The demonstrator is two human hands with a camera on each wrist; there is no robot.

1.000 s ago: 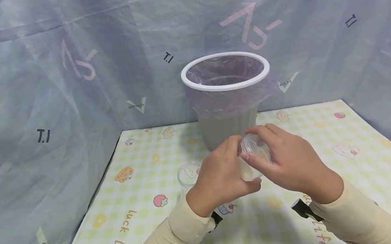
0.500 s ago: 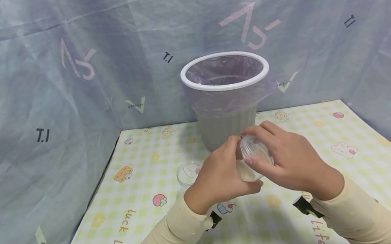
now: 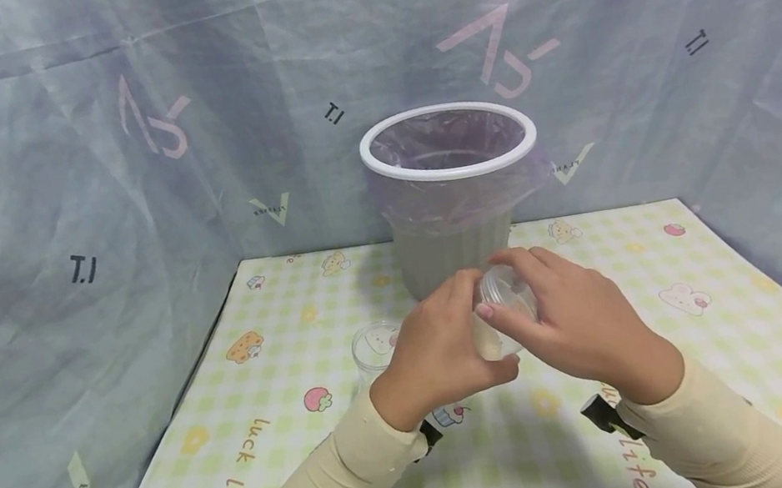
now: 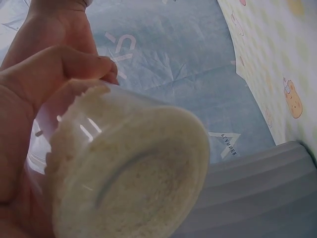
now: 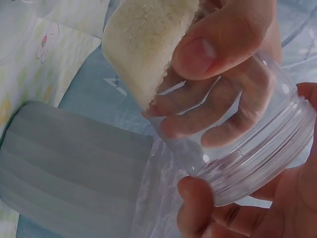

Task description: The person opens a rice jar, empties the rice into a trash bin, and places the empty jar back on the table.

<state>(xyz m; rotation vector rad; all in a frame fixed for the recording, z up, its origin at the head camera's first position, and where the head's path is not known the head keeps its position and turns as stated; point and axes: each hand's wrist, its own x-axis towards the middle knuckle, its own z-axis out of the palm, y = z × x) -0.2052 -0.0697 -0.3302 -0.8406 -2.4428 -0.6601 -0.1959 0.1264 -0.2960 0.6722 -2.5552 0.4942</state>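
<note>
A clear plastic jar (image 4: 133, 163) holds a pale, grainy layer packed against its base. My left hand (image 3: 432, 352) grips its body, the thumb on one side and the fingers round the other. At the jar's other end, my right hand (image 3: 585, 324) holds the ridged clear screw lid (image 5: 262, 156) between thumb and fingers. The jar is tilted, its lid end toward my right hand. Left of my left hand stands another clear plastic container (image 3: 371, 350), partly hidden behind that hand and wrist.
Behind my hands stands a grey trash bin (image 3: 448, 248) with a white rim ring (image 3: 452, 172) and a thin purplish liner (image 3: 416, 206). A checked, cartoon-printed cloth (image 3: 301, 451) covers the table. Grey-blue fabric (image 3: 224, 92) hangs round its back and sides.
Both hands keep hold of the jar and lid. The right hand's fingers shifted slightly round the lid, then came back near their earlier place. The other container has not moved.
</note>
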